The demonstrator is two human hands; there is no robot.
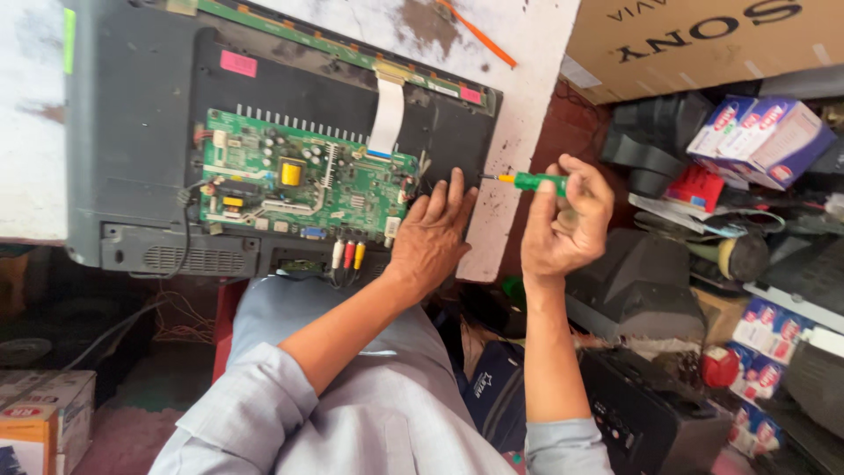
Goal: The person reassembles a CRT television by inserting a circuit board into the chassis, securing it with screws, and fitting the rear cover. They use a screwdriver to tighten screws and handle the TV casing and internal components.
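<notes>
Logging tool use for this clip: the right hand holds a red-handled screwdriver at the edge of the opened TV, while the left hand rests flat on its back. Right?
Not quite. In the head view the screwdriver in the right hand has a green handle, not red. The left hand does rest flat on the opened TV.

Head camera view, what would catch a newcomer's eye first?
The green circuit board on the opened back of a flat television, upper left. Beside it the left hand lies flat on the panel, while the right hand holds a green-handled screwdriver, tip toward the panel's edge.
</notes>
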